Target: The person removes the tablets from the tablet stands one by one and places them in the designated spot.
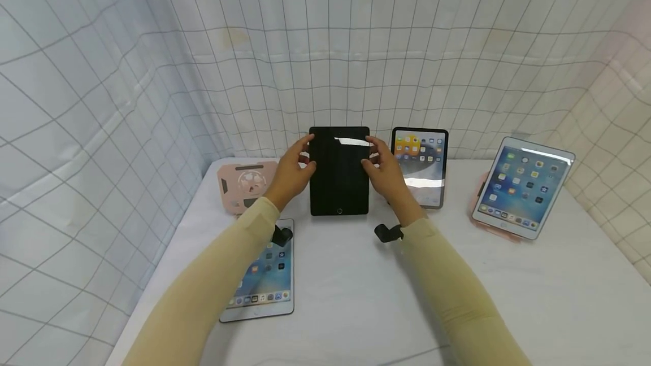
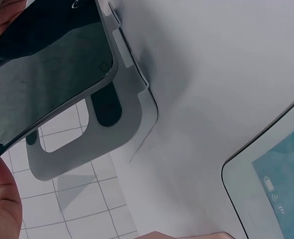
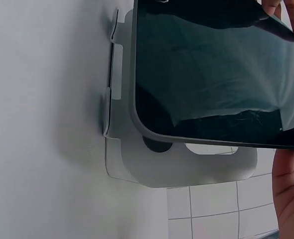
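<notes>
A plain, pale yellow left sleeve and a matching right sleeve are worn, both long and finished at the wrist by cuffs. A band of small creases is seen across the right one. Just beside the cuffs, a black left camera and a black right camera are worn, each small and apparently rounded at the end, though little can be made out. The left hand and right hand are left bare.
</notes>
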`<action>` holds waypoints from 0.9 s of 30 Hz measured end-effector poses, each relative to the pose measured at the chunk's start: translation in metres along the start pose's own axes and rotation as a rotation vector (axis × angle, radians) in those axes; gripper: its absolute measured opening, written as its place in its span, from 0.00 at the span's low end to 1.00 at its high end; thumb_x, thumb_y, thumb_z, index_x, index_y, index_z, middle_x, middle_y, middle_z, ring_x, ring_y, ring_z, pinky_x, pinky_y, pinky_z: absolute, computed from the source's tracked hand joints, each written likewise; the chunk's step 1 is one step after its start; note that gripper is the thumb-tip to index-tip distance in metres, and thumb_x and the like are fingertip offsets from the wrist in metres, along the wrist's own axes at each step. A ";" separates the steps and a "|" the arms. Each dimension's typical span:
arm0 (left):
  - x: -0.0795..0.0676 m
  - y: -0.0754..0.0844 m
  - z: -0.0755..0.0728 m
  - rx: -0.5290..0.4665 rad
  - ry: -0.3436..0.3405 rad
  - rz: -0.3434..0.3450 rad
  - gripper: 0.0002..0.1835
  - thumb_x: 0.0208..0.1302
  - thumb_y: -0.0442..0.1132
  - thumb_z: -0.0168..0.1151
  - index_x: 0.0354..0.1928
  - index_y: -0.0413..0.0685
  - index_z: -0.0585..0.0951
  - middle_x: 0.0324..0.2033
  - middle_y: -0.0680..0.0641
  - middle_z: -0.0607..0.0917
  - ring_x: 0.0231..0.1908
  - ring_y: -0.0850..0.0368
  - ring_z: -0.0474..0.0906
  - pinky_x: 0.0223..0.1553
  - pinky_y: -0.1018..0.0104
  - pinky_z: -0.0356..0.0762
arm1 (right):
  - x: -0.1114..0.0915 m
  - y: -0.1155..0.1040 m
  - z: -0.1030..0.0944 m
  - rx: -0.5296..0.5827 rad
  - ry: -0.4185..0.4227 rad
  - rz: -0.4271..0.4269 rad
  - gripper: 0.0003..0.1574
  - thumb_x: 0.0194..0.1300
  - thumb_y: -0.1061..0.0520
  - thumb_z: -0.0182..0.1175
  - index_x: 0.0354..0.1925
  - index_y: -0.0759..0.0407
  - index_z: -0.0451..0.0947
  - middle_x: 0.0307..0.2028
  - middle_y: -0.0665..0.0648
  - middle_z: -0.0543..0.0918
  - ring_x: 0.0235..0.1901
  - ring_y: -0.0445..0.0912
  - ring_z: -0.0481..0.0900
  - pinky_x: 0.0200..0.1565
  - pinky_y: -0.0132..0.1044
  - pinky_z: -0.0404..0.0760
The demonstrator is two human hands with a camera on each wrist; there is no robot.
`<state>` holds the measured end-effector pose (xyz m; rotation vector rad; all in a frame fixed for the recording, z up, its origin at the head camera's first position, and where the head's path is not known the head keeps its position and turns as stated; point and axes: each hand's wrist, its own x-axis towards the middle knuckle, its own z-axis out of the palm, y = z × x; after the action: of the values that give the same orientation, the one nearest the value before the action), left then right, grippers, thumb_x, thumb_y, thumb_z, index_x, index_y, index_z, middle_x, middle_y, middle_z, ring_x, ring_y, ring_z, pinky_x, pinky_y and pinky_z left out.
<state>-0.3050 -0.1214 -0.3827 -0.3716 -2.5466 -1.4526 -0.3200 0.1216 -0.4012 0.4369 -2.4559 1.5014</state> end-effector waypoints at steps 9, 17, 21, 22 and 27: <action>-0.015 0.004 0.000 0.004 -0.048 -0.045 0.35 0.69 0.35 0.57 0.76 0.62 0.61 0.60 0.46 0.73 0.49 0.52 0.75 0.40 0.57 0.76 | -0.016 -0.002 -0.004 -0.001 -0.041 0.034 0.36 0.72 0.61 0.56 0.73 0.50 0.60 0.54 0.60 0.73 0.45 0.53 0.79 0.41 0.45 0.77; -0.028 0.005 0.001 0.015 -0.086 -0.133 0.36 0.69 0.37 0.57 0.76 0.64 0.59 0.60 0.47 0.72 0.50 0.52 0.75 0.41 0.56 0.77 | -0.027 0.001 -0.006 0.036 -0.088 0.036 0.35 0.70 0.64 0.57 0.72 0.52 0.62 0.50 0.60 0.74 0.36 0.50 0.79 0.32 0.37 0.76; -0.035 0.008 0.002 -0.008 -0.105 -0.159 0.36 0.68 0.37 0.57 0.76 0.64 0.60 0.59 0.47 0.72 0.49 0.51 0.75 0.39 0.57 0.76 | -0.033 0.000 -0.008 0.039 -0.102 0.066 0.34 0.70 0.63 0.57 0.71 0.52 0.63 0.49 0.60 0.74 0.34 0.49 0.78 0.30 0.36 0.75; -0.037 0.009 0.002 -0.020 -0.106 -0.165 0.36 0.68 0.36 0.57 0.76 0.64 0.60 0.59 0.46 0.72 0.48 0.51 0.75 0.39 0.57 0.76 | -0.035 -0.001 -0.008 0.037 -0.105 0.072 0.34 0.70 0.63 0.57 0.71 0.51 0.63 0.49 0.60 0.74 0.34 0.49 0.79 0.30 0.37 0.75; -0.045 0.013 0.002 -0.041 -0.114 -0.193 0.36 0.67 0.35 0.58 0.75 0.62 0.61 0.57 0.46 0.73 0.47 0.51 0.77 0.38 0.59 0.76 | -0.043 -0.004 -0.010 0.021 -0.127 0.109 0.34 0.70 0.62 0.57 0.71 0.51 0.63 0.49 0.60 0.75 0.35 0.50 0.80 0.32 0.40 0.79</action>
<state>-0.2589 -0.1187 -0.3862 -0.2261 -2.7110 -1.5945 -0.2784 0.1347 -0.4076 0.4210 -2.6023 1.5897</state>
